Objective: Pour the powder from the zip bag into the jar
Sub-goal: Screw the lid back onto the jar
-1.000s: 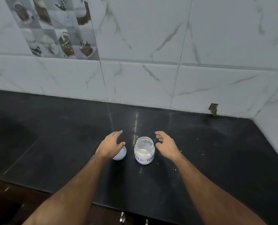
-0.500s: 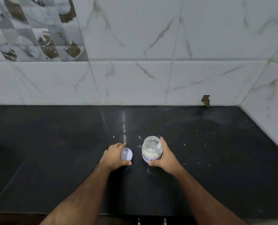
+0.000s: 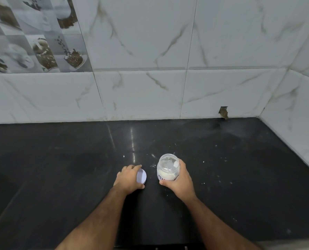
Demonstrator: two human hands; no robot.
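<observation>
**Jar steadied and lid in hand as powder task nears its close**

While the right hand (image 3: 179, 179) wraps its grip around the clear jar (image 3: 168, 167), the left hand (image 3: 129, 179) closes its grip on the white lid (image 3: 141, 175), which sits just beside the jar on the black worktop (image 3: 60, 168). The jar stands upright and uncapped near the front centre of the worktop, partly filled with white powder (image 3: 166, 175), a handwritten label half hidden under the fingers. No zip bag is in view. Flecks of spilled powder (image 3: 152, 166) dot the dark surface around and behind the jar, below a wall of marble-look tiles (image 3: 150, 51).

Judging by the powder already inside and the absent bag, pouring looks finished and capping appears to be the step in hand. To do it well, the right hand should keep the jar planted flat and upright. The left should carry the lid level over the mouth, seat it squarely on the rim before turning, and twist gently; a tilted start could cross the thread or jolt loose powder over the edge.
</observation>
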